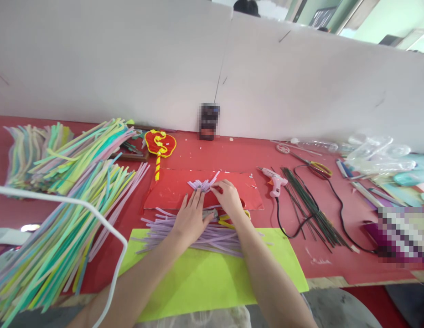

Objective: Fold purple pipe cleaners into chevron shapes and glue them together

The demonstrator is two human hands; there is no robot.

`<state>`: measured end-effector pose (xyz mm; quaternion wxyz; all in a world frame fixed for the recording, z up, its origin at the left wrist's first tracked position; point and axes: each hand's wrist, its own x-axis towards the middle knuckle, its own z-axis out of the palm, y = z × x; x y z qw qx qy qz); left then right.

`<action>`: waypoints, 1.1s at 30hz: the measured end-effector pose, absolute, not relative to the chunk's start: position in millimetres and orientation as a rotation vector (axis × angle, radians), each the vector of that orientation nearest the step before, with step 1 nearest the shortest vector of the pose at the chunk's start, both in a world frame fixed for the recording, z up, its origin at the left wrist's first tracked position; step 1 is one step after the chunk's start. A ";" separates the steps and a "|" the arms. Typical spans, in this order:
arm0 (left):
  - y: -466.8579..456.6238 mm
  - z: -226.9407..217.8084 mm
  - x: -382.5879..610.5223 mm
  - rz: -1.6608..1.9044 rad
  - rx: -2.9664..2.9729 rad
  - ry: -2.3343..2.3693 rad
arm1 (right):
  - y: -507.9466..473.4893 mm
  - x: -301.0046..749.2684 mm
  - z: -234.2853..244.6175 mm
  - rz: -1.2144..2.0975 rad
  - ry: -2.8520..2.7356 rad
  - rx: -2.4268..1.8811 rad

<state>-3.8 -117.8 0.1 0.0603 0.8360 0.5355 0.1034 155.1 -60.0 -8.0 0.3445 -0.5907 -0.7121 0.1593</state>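
Observation:
My left hand (190, 216) lies flat with its fingers stretched out, pressing on short lilac stem pieces (202, 184) on a red card sheet (171, 189). My right hand (227, 196) is beside it with fingers curled, pinching the right end of the same lilac pieces. A pile of long lilac stems (198, 234) lies under both wrists, partly on a lime-green sheet (205, 278). Something yellow (229, 222) and a grey item show under my right wrist.
Large heaps of pastel stems (58, 200) fill the left of the red table. A red and yellow fan ornament (160, 145), a pink glue gun (275, 181) with black cable, dark green wires (307, 205) and yellow-handled scissors (318, 167) lie around. A white partition stands behind.

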 end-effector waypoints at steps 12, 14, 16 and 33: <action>-115.7 2.1 -5.5 0.308 2.577 1.609 | -61.1 152.2 -5.1 0.448 -1.848 -1.500; -115.4 3.3 -5.1 0.282 2.569 1.615 | -61.7 151.4 -4.1 0.447 -1.847 -1.509; -115.2 4.0 -4.7 0.280 2.561 1.612 | -61.8 151.1 -4.1 0.438 -1.836 -1.516; -115.8 0.0 -4.5 0.306 2.551 1.624 | -57.8 153.1 -11.4 0.417 -1.909 -1.527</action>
